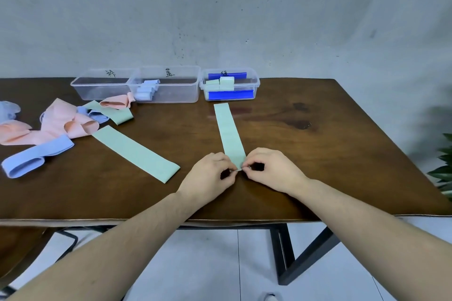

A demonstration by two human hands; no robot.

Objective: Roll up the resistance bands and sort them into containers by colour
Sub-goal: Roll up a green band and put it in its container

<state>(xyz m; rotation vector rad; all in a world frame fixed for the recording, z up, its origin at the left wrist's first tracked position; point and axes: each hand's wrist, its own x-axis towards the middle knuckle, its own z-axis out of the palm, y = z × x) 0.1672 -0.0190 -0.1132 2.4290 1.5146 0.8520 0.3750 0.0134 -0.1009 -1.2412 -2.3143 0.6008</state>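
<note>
A green band (pixel 228 129) lies flat and straight on the brown table (pixel 318 154), running away from me toward the right container (pixel 230 85). My left hand (pixel 210 176) and my right hand (pixel 271 168) both pinch its near end with curled fingers. The right container holds rolled green bands. The middle container (pixel 166 84) holds rolled blue bands. The left container (pixel 100 84) looks empty. A second green band (pixel 135 153) lies flat to the left. A loose pile of pink bands (pixel 61 122), blue bands (pixel 36 155) and a green one (pixel 115 113) fills the table's left side.
The three clear containers stand in a row at the table's back edge against a grey wall. A green plant (pixel 442 168) shows at the right edge. Black table legs (pixel 283 256) and a light floor lie below the near edge.
</note>
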